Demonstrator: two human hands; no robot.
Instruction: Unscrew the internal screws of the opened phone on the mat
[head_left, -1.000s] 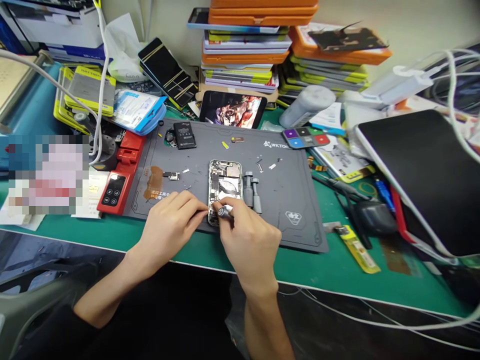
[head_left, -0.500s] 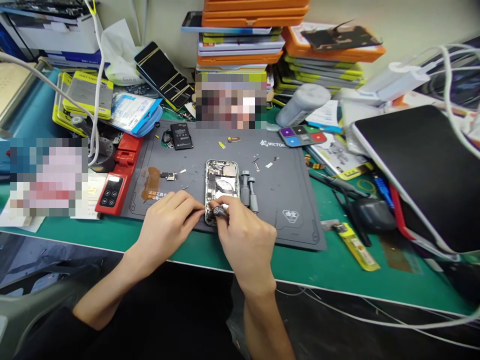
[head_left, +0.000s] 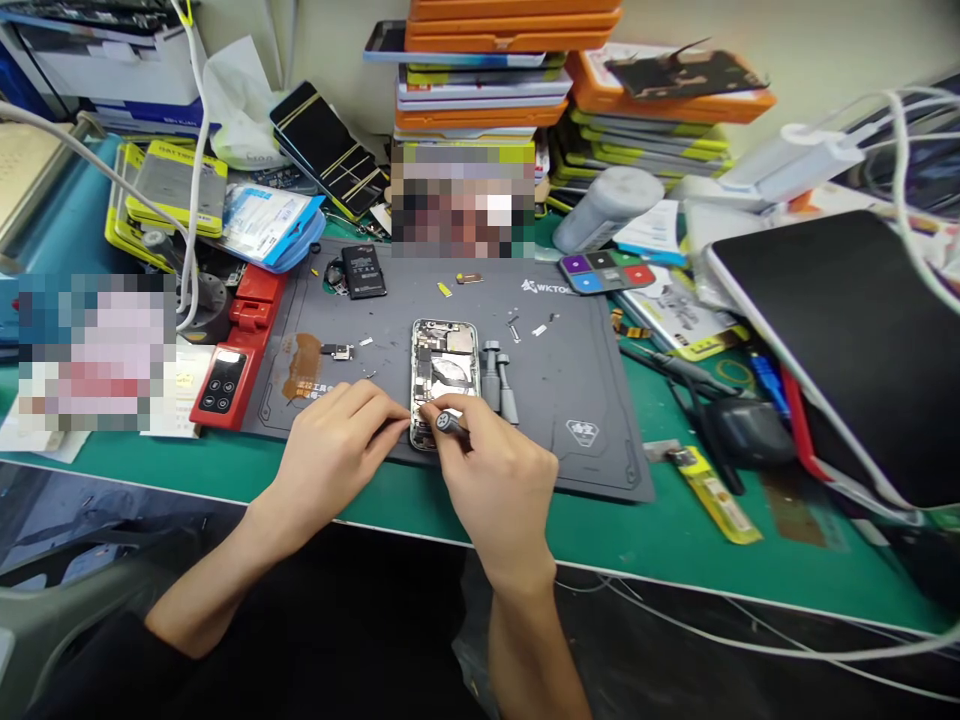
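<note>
An opened phone [head_left: 457, 365] with its inner parts bare lies on the grey work mat [head_left: 577, 380]. My left hand [head_left: 337, 435] is closed, its fingertips pinched at the phone's lower left edge. My right hand [head_left: 499, 465] grips a small grey screwdriver [head_left: 450, 424] over the phone's lower part; the driver's tip is hidden behind the fingers. Beside the phone's right edge lie two more grey screwdrivers [head_left: 492, 375]. A black battery [head_left: 364, 271] and a small camera-like part [head_left: 343, 352] rest on the mat to the left, with tiny loose pieces around.
A red device with buttons [head_left: 223, 385] borders the mat on the left. Orange cases [head_left: 510, 30] and boxes are stacked behind. To the right are a grey bottle [head_left: 607, 205], a coloured screw tray [head_left: 606, 275], a yellow packet [head_left: 716, 495] and a large black screen [head_left: 840, 340].
The screwdriver's handle end has shifted slightly right and tilted, with my right hand moving a little right. My left hand stays at the phone's edge.
</note>
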